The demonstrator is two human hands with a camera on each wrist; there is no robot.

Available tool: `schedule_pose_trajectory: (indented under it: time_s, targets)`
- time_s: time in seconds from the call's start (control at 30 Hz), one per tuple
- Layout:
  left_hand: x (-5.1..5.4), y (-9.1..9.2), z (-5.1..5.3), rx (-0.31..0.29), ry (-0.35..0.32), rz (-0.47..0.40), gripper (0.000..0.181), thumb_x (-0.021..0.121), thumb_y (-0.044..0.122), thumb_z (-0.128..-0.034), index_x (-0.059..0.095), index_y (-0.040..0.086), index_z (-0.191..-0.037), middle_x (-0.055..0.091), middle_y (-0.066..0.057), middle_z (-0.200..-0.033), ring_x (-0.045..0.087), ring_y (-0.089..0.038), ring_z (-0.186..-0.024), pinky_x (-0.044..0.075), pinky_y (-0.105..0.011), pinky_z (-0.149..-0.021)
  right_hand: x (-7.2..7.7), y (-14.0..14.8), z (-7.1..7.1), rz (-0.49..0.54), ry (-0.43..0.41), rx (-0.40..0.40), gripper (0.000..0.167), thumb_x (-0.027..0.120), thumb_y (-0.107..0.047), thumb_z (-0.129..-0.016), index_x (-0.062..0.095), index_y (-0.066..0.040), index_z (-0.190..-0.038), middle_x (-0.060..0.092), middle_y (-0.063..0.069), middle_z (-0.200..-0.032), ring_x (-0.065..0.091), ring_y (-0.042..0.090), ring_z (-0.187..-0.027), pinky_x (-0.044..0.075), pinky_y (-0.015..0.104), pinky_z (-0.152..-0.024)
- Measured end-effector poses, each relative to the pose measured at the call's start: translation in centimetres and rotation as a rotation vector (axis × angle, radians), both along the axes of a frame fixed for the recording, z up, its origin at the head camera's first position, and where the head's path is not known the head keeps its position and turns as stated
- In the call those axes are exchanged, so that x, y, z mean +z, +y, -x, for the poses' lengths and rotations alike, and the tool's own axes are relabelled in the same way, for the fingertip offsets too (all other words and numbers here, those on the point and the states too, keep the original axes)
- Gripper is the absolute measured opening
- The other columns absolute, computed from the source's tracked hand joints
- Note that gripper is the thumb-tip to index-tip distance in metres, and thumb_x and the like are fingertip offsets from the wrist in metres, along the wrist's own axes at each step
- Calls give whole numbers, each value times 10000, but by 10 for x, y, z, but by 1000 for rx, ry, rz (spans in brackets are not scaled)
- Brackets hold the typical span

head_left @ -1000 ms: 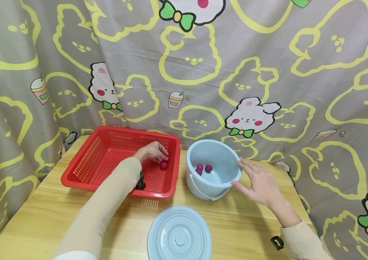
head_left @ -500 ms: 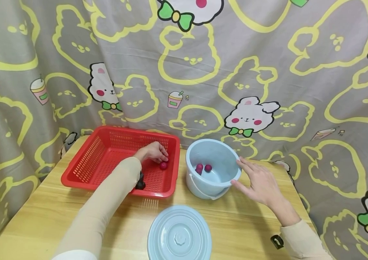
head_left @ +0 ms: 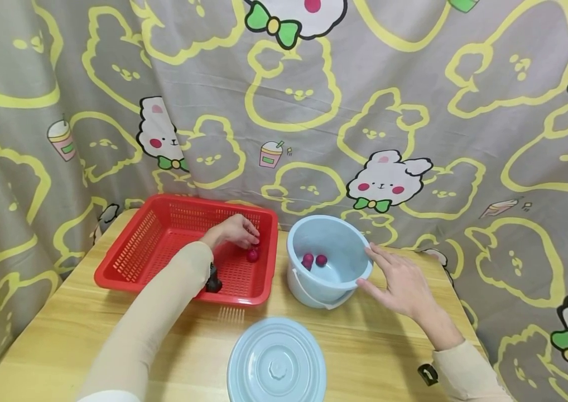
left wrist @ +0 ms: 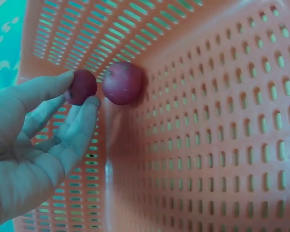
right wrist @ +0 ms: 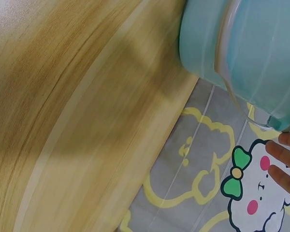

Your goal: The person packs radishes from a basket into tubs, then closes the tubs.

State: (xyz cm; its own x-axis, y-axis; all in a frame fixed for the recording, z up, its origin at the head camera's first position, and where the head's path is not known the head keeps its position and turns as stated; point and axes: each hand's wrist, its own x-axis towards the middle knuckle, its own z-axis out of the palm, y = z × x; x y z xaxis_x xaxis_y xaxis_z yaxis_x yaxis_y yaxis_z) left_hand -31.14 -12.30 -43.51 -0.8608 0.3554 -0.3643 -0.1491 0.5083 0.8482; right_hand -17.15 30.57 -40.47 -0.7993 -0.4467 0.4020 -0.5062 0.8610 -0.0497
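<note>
In the left wrist view, my left hand [left wrist: 43, 140] pinches a small dark-red plum [left wrist: 82, 87] between thumb and fingertips. Beside it a second plum [left wrist: 123, 83] lies in the corner of the red basket [head_left: 133, 245]; in the head view that plum [head_left: 253, 255] shows just below my left hand [head_left: 236, 230]. My right hand [head_left: 404, 282] rests with extended fingers and thumb on the right rim of the light-blue bucket [head_left: 314, 289]. Several plums [head_left: 321, 261] sit on the bucket's floor. In the right wrist view only some fingertips [right wrist: 280, 152] show at the bucket's rim.
A light-blue lid [head_left: 277, 365] lies on the wooden table [head_left: 188, 346] in front of bucket and basket. Near the right sleeve is a small black item [head_left: 428, 374]. Behind the table hangs a patterned grey curtain [head_left: 314, 78]. The bucket's handle [right wrist: 237, 104] hangs down its side.
My left hand has moved slightly up and left in the head view, with a plum between its fingers. The right hand and the bucket stay where they were.
</note>
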Motion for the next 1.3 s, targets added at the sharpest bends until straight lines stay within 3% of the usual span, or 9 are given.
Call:
schedule_pose_trajectory:
  time_s: [0.13,0.27,0.7,1.03,1.3]
  targets:
    - [6,-2,-1,16,-4,-55,327,721,21,-975,673,-128,-1262,774,-285,-1136,807,-252,-901,620,-494,-979,0,0,0,3,-1,-1,736,769,-519,-874,634,-66,-1439,643,173,-1487,683,454,-1256,557,643,-1006]
    - [14,-3,-3,24,11,-81,325,726,36,-978,679,-106,-1266,760,-277,-1201,790,-336,-1047,613,-499,-1006,-1,1,0,1,-7,-4,736,767,-521,-877,633,-66,-1440,640,172,-1492,681,456,-1257,555,643,-1009]
    - [60,4,-9,57,88,-143,352,773,128,-966,707,12,-1292,734,-211,-1286,698,-435,-1247,603,-472,-1052,-2,1,0,-1,-12,-3,736,763,-524,-882,631,-65,-1442,638,175,-1493,677,456,-1266,553,649,-1012]
    - [97,20,-23,13,139,-213,354,792,156,-954,718,51,-1285,735,-173,-1276,712,-417,-1232,599,-474,-1066,-2,1,1,4,5,4,734,769,-520,-874,634,-71,-1439,646,169,-1485,681,450,-1261,555,650,-1004]
    - [113,39,-35,-44,186,-220,328,804,163,-945,735,82,-1255,729,-143,-1257,777,-303,-1088,575,-526,-1092,-2,0,1,1,14,6,739,773,-523,-869,636,-69,-1436,647,168,-1484,682,450,-1259,555,651,-1008]
